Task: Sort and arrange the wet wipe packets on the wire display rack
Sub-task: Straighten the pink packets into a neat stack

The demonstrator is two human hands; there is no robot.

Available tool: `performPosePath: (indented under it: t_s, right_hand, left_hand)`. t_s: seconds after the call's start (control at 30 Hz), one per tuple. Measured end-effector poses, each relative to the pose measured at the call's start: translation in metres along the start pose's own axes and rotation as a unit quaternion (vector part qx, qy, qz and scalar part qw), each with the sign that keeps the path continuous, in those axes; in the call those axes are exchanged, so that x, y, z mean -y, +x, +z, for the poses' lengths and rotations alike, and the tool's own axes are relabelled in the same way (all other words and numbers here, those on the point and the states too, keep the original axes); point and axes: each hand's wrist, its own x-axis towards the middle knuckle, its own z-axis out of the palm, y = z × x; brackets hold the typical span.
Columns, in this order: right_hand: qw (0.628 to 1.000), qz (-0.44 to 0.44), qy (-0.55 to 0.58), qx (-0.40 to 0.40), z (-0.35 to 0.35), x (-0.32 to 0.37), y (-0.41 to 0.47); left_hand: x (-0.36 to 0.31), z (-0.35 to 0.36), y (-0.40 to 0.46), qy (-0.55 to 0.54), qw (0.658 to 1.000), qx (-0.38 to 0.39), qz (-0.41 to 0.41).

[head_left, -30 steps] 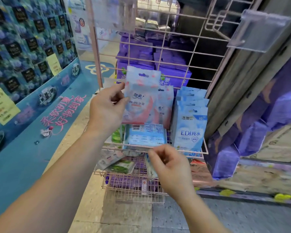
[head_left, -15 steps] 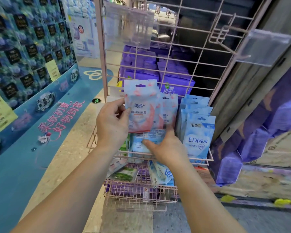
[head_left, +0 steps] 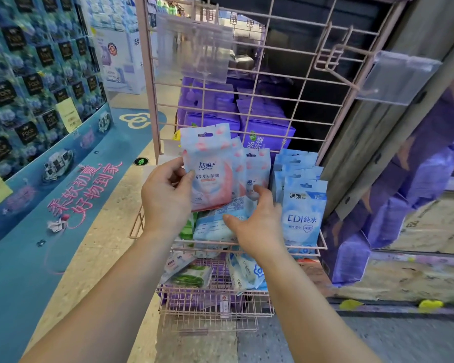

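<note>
A pink wire display rack [head_left: 273, 82] fills the centre and upper part of the frame, its grid back rising from a wire basket at mid-frame, with a lower basket [head_left: 210, 307] beneath it at bottom centre. Behind the grid, purple tissue packs [head_left: 268, 132] are stacked. Two clear plastic label holders [head_left: 202, 53] hang from the rack, one at upper centre and one at upper right.

In the upper basket, right of centre, a row of blue wet wipe packets [head_left: 303, 208] stands upright, one behind another. Just to their left stands a row of pink-and-white packets [head_left: 257, 166].

The left hand [head_left: 165, 197], at centre frame, holds the front pink packet [head_left: 210, 169] upright, its grip pinching the packet's left edge between thumb and fingers. The right hand [head_left: 257, 226], just below and to the right, lies on a pale blue packet [head_left: 220, 221] lying flat in the basket; its fingers are spread, the thumb on the packet's face and a fingertip reaching up beside the pink row. Whether it actually grasps that packet cannot be told.

In the lower basket lie loose packets: green ones [head_left: 192, 277] on the left, blue-and-white ones [head_left: 247, 271] on the right.
</note>
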Motion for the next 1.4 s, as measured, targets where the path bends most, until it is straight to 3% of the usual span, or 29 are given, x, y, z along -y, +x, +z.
performPosePath:
  t_s: [0.13, 0.3, 0.4, 0.6, 0.73, 0.87, 0.93, 1.17, 1.4]
  right_hand:
    - [0.997, -0.036, 0.054, -0.034, -0.013, 0.002, -0.004]
    - [0.98, -0.113, 0.096, -0.135, -0.065, -0.005, -0.034]
    - [0.967, -0.102, 0.203, -0.117, -0.089, -0.026, -0.053]
    - [0.927, 0.059, 0.353, -0.109, -0.065, -0.075, -0.078]
    - [0.911, 0.109, 0.398, -0.001, -0.065, -0.086, -0.082]
    - [0.814, 0.251, 0.491, 0.183, -0.054, -0.113, -0.099]
    - [0.805, 0.309, 0.459, 0.217, -0.043, -0.129, -0.104]
    - [0.828, 0.301, 0.472, 0.018, -0.025, -0.147, -0.052]
    - [0.835, 0.338, 0.434, 0.011, -0.004, -0.155, -0.018]
  left_hand:
    - [0.002, -0.004, 0.005, -0.036, 0.999, -0.013, -0.033]
    - [-0.005, -0.007, 0.009, -0.177, 0.979, -0.022, -0.098]
    - [-0.005, -0.001, 0.002, -0.118, 0.991, 0.001, -0.057]
    - [-0.01, 0.022, -0.027, 0.095, 0.99, 0.082, 0.067]
    - [-0.007, 0.028, -0.039, 0.14, 0.982, 0.106, 0.067]
    - [-0.006, 0.027, -0.038, 0.146, 0.982, 0.101, 0.061]
    - [-0.007, 0.026, -0.039, 0.148, 0.982, 0.1, 0.066]
    - [-0.006, 0.026, -0.04, 0.158, 0.981, 0.101, 0.045]
    - [-0.006, 0.027, -0.039, 0.171, 0.979, 0.105, 0.021]
